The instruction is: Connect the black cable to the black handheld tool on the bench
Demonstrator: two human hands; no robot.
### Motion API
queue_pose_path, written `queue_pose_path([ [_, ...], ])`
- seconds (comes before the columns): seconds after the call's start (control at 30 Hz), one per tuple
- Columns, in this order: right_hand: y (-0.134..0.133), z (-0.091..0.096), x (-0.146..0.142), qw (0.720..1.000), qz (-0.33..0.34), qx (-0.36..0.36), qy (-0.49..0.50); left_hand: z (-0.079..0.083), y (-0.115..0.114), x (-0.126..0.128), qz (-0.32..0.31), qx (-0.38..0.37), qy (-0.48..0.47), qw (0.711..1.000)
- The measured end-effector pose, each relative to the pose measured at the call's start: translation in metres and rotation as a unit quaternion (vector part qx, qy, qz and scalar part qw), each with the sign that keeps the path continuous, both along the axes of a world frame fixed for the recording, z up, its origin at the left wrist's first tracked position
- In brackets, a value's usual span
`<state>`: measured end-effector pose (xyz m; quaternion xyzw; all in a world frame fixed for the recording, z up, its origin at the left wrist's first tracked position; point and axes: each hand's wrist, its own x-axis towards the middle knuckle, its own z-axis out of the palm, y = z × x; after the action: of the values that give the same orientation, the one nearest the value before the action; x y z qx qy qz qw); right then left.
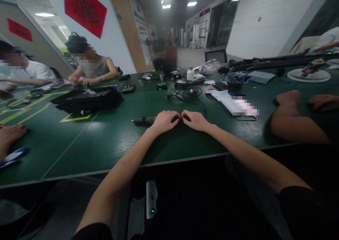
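My left hand (166, 121) and my right hand (195, 120) meet over the green table, fingertips almost touching. Each is closed around a small black piece that looks like a cable connector: the left connector (174, 119) and the right connector (186, 117) point towards each other. Whether they are joined, I cannot make out. A dark electric screwdriver (144, 120) lies flat, its tip to the left and its rear end hidden behind my left hand. Beyond my hands is a coiled black cable (186, 93), with one strand running down towards my right hand.
A black tray-like case (87, 98) lies to the left, with small devices (162, 86) farther back. On the right are a white packet (225, 100), a bowl of wires (236, 78) and a co-worker's arm (291, 120). Blue-handled pliers (13, 157) lie far left near another person's hand.
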<state>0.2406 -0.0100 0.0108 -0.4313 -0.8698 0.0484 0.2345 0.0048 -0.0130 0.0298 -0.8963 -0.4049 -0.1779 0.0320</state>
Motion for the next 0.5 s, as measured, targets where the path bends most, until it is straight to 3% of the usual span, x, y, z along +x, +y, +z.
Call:
queue_pose_path([
  [0.5, 0.0007, -0.0008, -0.0001, 1.000, 0.004, -0.001, 0.006, 0.0003, 0.0009, -0.0006, 0.013, -0.004, 0.002, 1.000],
])
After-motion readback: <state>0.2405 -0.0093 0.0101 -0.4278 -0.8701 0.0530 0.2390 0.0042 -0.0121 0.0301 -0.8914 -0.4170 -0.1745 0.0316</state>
